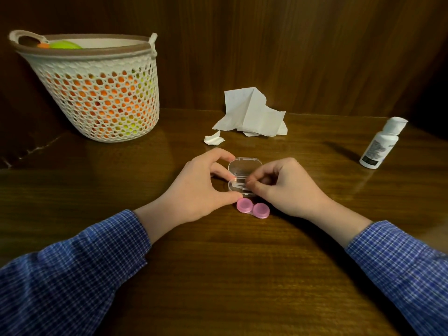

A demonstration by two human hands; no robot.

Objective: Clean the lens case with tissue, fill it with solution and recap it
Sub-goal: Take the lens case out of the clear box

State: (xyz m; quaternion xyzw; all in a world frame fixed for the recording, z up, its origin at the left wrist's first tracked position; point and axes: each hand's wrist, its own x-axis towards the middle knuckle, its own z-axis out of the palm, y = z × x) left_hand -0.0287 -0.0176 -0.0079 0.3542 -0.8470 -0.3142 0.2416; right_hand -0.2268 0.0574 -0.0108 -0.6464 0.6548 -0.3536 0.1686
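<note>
Wooden table [218, 263]: both hands' grip holds clear box [243, 175]; pink lens case [253, 209] just beneath.

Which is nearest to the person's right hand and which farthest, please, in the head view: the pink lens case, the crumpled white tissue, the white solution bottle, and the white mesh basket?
From the right hand:
1. Pink twin-cup plastic lens case, just beside the hand, on the near side.
2. Crumpled white paper tissue, behind the hand, by the wooden wall.
3. White plastic solution bottle, off to the right; too close to the tissue to rank firmly.
4. White mesh plastic basket, far left.
</note>
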